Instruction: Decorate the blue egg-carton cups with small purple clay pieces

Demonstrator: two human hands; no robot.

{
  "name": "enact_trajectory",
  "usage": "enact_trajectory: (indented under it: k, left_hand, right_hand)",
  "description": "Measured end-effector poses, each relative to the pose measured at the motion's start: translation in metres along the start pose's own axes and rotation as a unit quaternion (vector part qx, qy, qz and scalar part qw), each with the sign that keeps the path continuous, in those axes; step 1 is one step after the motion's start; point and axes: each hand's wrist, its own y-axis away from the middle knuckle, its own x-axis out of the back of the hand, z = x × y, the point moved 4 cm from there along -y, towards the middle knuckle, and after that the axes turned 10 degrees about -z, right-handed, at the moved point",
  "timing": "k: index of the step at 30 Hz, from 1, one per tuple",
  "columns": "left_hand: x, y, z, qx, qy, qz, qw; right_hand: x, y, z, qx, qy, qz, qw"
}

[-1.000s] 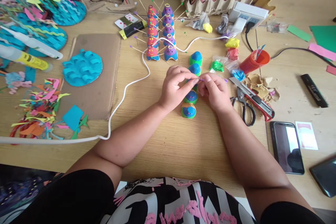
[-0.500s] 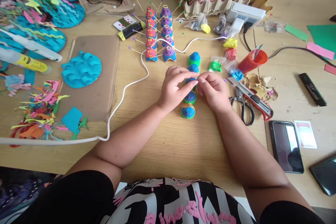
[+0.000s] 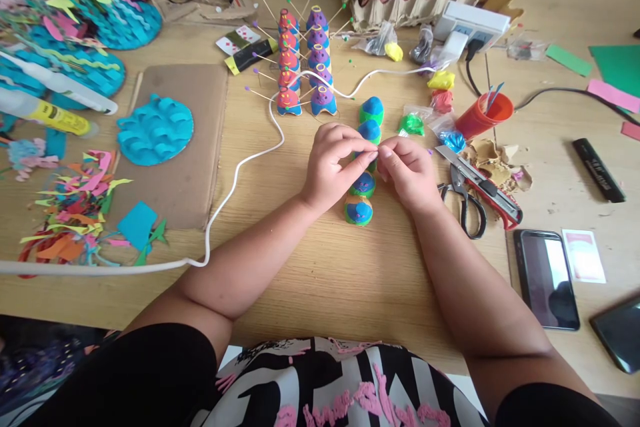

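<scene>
My left hand [image 3: 333, 163] and my right hand [image 3: 409, 170] meet at the fingertips above a row of blue-and-green clay-covered cups [image 3: 363, 183]. Both hands pinch at thumb and forefinger; whatever lies between the tips is too small to make out. The nearest cup [image 3: 359, 211] bears a small face and an orange-tan top. Part of the row is hidden under my fingers. Behind stand a red-and-blue row of cups [image 3: 289, 80] and a purple-and-blue row [image 3: 323, 80], with ball-tipped sticks poking out.
A white cable [image 3: 240, 167] winds across the table. To the right lie scissors [image 3: 465, 203], a box cutter [image 3: 483, 183], an orange cup [image 3: 485, 115] and a phone [image 3: 546, 280]. On the left are cardboard [image 3: 170, 203] with a blue disc [image 3: 155, 130] and paper scraps [image 3: 75, 213].
The view has shifted slightly. Both hands remain together at the fingertips, with the fingers barely moved.
</scene>
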Motion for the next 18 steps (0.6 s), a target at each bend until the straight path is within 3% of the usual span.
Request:
enact_trajectory:
  k: [9, 14, 18]
  left_hand:
    - [-0.002, 0.002, -0.006, 0.027, 0.010, 0.009, 1.000]
    - [-0.002, 0.002, -0.006, 0.044, 0.024, 0.012, 0.999]
    - [-0.003, 0.003, -0.008, 0.058, 0.029, -0.001, 0.998]
  right_hand:
    - [0.002, 0.001, 0.005, -0.005, 0.008, 0.029, 1.000]
    - [0.013, -0.002, 0.013, 0.006, -0.074, 0.110, 0.991]
    - [0.020, -0.008, 0.015, -0.023, -0.119, 0.091, 0.988]
